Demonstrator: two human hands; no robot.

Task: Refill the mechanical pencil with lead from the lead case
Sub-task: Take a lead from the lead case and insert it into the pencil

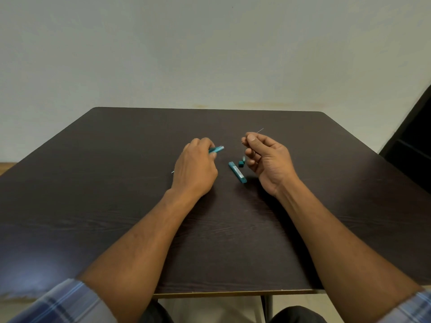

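Left grip (194, 164) is curled round the teal mechanical pencil (217, 149), holding it low over the dark bench (116, 183). The barrel slants, with its pale end poking out past the fingers toward two o'clock and the fine tip peeking from under the hand at eight o'clock. Whether it touches the wood, I can't tell.

Over to the right grip (265, 157): thumb and forefinger pinch a hair-thin lead (259, 131), which runs out of the pinch toward two o'clock, and a short stub shows on the eight o'clock side. The other fingers are loosely curled, palm turned inward.

Between the hands, the lead case (237, 172) lies flat on the bench, its length running from eleven to five o'clock, at about eight o'clock from the right grip. Just off the case's one o'clock end sit two small teal pieces (241, 162), close under the right fingers and apart from the pencil. Plaid sleeves (70, 301) frame the bottom corners.
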